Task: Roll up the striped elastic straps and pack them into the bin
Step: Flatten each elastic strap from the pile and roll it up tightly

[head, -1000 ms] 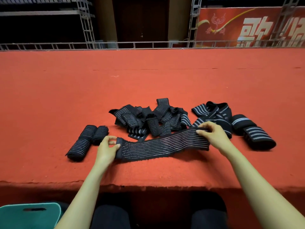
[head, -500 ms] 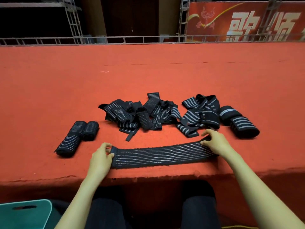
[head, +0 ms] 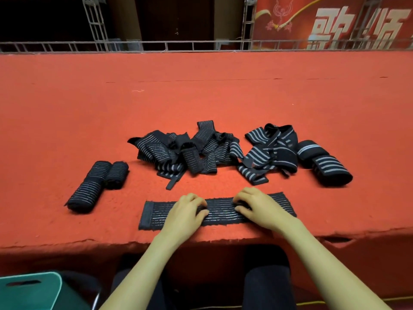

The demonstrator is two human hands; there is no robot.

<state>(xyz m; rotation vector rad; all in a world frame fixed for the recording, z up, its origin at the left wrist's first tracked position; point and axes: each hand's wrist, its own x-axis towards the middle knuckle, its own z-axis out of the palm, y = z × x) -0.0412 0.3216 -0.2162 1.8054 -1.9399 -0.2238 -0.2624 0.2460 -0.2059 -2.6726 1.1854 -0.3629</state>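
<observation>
Item: flat strap [head: 221,212], laid lengthwise along the near edge of the table [head: 67,108], under both my hands.

Left hand [head: 185,212], right hand [head: 262,209]: fingers loose, pressing down, clasping nothing. I judge this is smoothing before rolling.

Beyond the hands: tangled loose straps [head: 201,153].

Left of my left hand: rolled straps [head: 98,184].

Below left, off the table: teal bin [head: 31,291], reach unobstructed.

A black strap with thin grey stripes [head: 221,210] lies flat, stretched left to right along the near edge of the tabletop [head: 201,97]. Just beyond it sprawls a tangled heap of loose straps [head: 201,153], fine-striped on the left and broad-striped on the right. Two fine-striped rolls [head: 98,182] lie touching at the left. Two broad-striped rolls [head: 324,164] lie against the heap's right end. A teal bin [head: 33,291] sits below the tabletop, near left.
</observation>
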